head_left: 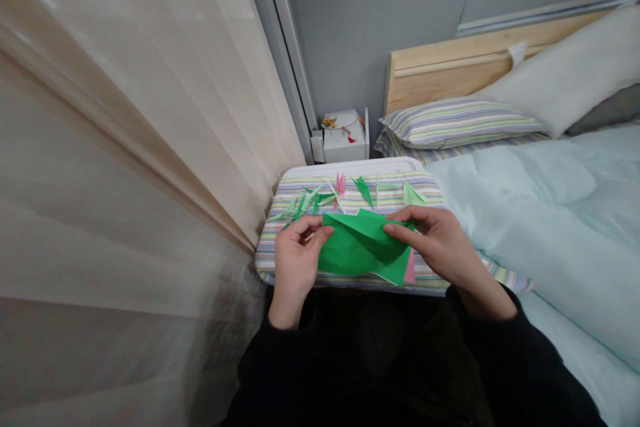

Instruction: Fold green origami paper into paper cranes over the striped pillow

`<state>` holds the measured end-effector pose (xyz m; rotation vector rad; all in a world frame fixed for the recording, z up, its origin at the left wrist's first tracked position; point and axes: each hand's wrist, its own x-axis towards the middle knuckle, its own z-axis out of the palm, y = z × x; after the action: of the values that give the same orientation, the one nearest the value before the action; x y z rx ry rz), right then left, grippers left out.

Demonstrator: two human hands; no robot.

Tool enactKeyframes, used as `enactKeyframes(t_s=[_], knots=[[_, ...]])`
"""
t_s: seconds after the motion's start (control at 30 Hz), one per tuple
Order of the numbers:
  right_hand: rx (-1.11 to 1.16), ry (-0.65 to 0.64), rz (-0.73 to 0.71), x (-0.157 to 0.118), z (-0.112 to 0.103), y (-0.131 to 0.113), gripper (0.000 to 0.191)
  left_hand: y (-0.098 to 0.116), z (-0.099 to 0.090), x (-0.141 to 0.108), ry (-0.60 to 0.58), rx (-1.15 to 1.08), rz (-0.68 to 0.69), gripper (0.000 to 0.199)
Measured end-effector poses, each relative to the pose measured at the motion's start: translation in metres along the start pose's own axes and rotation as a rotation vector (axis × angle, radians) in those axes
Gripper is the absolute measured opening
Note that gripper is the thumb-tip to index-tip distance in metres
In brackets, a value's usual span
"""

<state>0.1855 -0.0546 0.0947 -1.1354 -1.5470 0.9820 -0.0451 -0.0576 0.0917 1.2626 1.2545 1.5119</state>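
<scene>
A sheet of green origami paper is held up in front of me, creased, with its upper part bent over. My left hand pinches its left corner between thumb and fingers. At the upper right edge, my right hand grips the paper the same way. A bit of pink paper shows behind the sheet's right side. Beyond the sheet lie folded paper pieces: a pink one, a dark green one, a pale green one and a cluster of green ones.
The pieces lie on a striped cloth over a small white-edged table. A curtain hangs close on the left. To the right is a bed with a pale blue quilt. A white nightstand stands behind.
</scene>
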Motion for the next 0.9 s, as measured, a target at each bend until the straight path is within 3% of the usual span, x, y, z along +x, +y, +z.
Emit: enactKeyframes(t_s=[0.2,0.33,0.53,0.7,0.9], knots=[[0.016,0.103,0.072,0.005,-0.004,0.002,0.026,0.005,-0.008,0.000,-0.246,-0.028,-0.076,0.024],[-0.036,0.088,0.049,0.007,-0.002,0.003,0.024,0.009,-0.007,-0.005,-0.371,-0.137,-0.185,0.023],[0.028,0.006,0.074,0.009,0.002,-0.001,0.025,0.005,0.005,-0.007,-0.337,-0.070,-0.188,0.024],[0.314,-0.022,0.158,0.005,0.003,-0.007,0.054,-0.006,0.007,-0.004,-0.231,-0.131,-0.238,0.031],[0.147,0.107,0.073,0.010,0.001,-0.003,0.044,-0.008,0.008,-0.005,-0.233,-0.106,-0.213,0.030]])
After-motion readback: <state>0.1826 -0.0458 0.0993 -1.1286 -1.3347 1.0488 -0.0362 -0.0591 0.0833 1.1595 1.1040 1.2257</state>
